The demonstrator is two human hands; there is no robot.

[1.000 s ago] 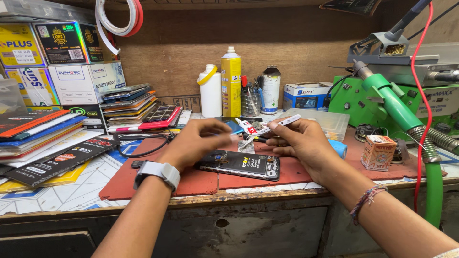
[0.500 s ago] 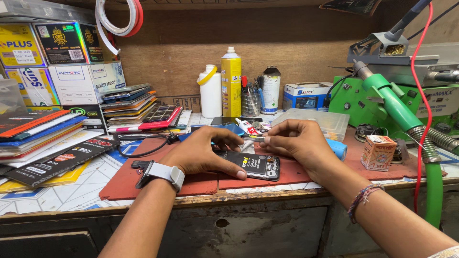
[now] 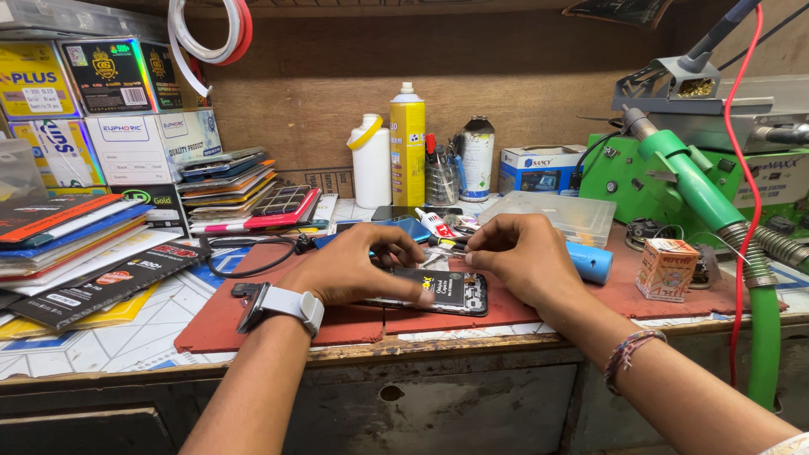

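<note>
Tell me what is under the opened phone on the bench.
The opened phone lies on a red mat on the bench. The left hand covers its left part, so anything beneath there is hidden. The right hand is at its upper edge.

Two hands: left hand, right hand | one opened phone | one yellow spray can | one white bottle | one clear plastic box

yellow spray can, white bottle, green machine
</note>
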